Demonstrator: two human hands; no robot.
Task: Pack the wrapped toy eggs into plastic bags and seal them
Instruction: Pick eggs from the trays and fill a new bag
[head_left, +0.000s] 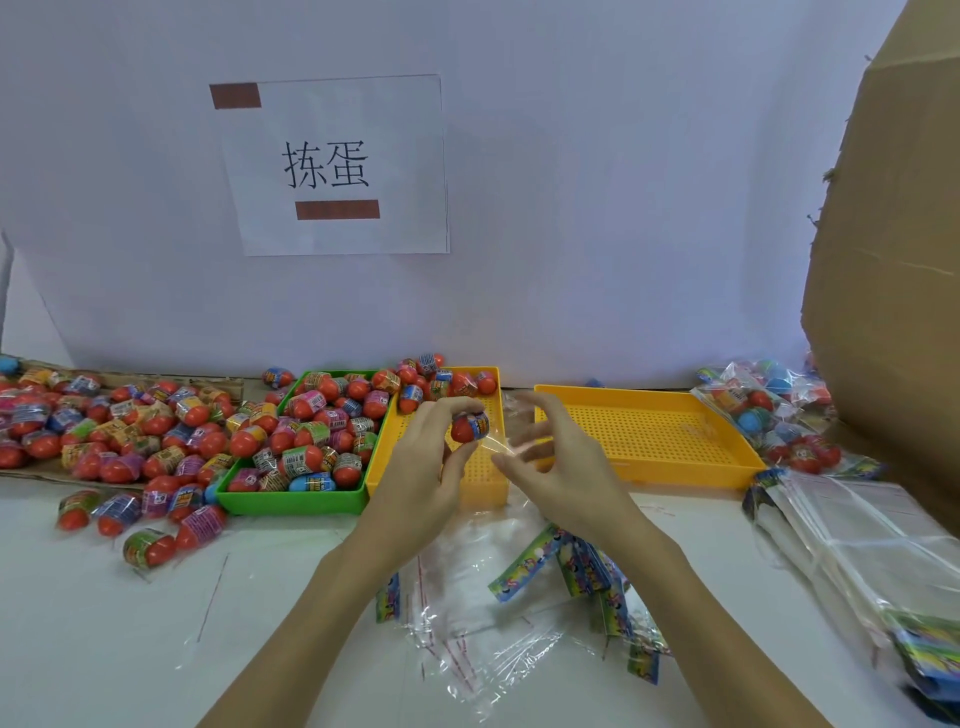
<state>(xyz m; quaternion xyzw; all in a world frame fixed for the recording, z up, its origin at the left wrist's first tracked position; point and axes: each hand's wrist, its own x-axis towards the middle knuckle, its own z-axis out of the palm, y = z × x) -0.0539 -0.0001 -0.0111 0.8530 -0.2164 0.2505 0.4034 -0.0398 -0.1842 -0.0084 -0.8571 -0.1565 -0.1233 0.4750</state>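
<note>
The right hand (558, 462) was motion-blurred, its grip on the clear bag (498, 431) unclear; the cardboard box (893, 208) and the tabletop's left egg pile (104, 431) ran off frame
</note>
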